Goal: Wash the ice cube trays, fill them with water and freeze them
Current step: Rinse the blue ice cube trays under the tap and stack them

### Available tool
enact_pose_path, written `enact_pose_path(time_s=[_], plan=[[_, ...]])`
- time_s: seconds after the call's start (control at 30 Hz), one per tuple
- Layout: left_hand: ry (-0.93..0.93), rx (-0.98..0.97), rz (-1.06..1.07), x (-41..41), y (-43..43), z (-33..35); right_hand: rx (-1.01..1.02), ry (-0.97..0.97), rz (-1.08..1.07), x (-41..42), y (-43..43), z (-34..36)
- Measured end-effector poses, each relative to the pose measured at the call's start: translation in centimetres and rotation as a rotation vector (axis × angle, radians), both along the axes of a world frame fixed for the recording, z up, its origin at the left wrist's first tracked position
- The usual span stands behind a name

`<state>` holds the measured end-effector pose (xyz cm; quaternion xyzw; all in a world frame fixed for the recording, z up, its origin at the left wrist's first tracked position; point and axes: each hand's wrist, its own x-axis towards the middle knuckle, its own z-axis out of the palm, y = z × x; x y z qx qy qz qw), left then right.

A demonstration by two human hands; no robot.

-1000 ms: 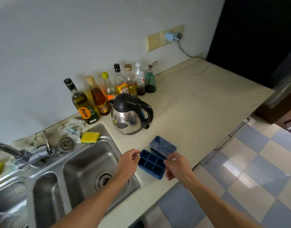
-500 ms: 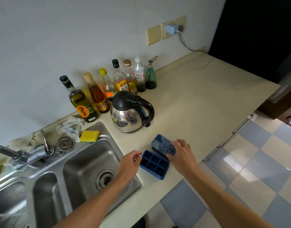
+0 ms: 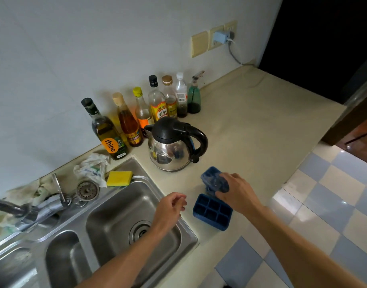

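– Since a second ago the right hand (image 3: 238, 194) has shifted from the open tray (image 3: 212, 212) to the second tray (image 3: 211, 178) behind it and now grips it. The left hand (image 3: 170, 208) has let go and hovers over the sink's rim, fingers loosely curled, holding nothing.
– What's around, biggest first?
– Pale beige worktop (image 3: 261, 132), a double steel sink (image 3: 188, 231), a shiny steel kettle (image 3: 170, 150) with black lid and handle, an oil bottle (image 3: 107, 134) with an orange "rhino" sticker, and a yellow-labelled bottle (image 3: 157, 104) reading "料酒".
– And the trays?
– Both blue. The open one lies flat on the worktop beside the sink, six square cells. The gripped one looks paler, tilted, partly hidden.
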<state>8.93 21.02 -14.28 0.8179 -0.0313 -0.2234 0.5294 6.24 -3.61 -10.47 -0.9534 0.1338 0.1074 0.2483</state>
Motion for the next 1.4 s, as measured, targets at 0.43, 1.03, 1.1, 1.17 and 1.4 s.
enact_pose_path(time_s=[0.43,1.03,1.1,1.17,1.4], plan=[[0.325,-0.602,0.406,-2.1,8.1,7.3,0.206,-0.233,0.234,-0.7,18.3,7.3],[0.279,-0.508,0.882,-17.2,29.4,5.3,0.387,0.053,0.744,-10.0,40.7,5.7],[0.274,-0.489,0.892,-17.4,31.2,4.8,0.380,0.064,0.751,-10.1,42.5,5.5],[0.259,-0.468,0.888,-17.3,33.2,4.4,0.372,0.075,0.748,-10.1,44.6,5.2],[0.289,-0.364,0.881,-15.4,42.5,2.4,0.352,0.143,0.666,-9.7,54.0,4.0]])
